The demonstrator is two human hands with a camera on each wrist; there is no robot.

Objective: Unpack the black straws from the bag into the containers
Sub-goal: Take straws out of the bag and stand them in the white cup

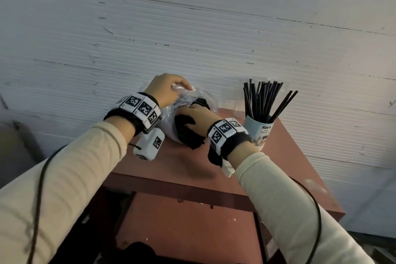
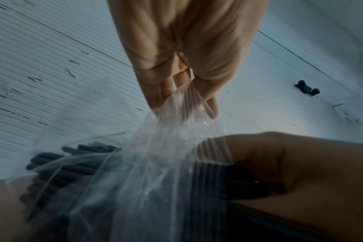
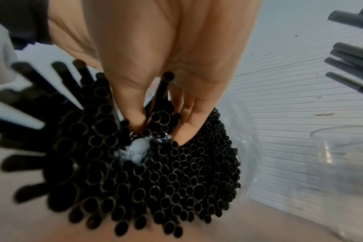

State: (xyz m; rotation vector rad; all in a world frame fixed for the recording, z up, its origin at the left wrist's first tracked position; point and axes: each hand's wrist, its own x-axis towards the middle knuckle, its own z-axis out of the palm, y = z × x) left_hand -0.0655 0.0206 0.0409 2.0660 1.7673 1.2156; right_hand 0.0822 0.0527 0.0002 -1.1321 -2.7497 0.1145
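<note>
We see our right hand [image 3: 155, 65] reaching down into a dense bundle of black straws [image 3: 166, 172], open ends facing us, fingertips [image 3: 184, 132] dug among them and one straw between the fingers. A clear plastic container [image 3: 346, 163] stands near the right edge.

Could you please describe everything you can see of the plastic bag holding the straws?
The plastic bag is clear, thin and crinkled, lying on the reddish table near the wall. The left hand pinches its gathered end; the right hand digs into the packed black straws poking from its open mouth.
</note>
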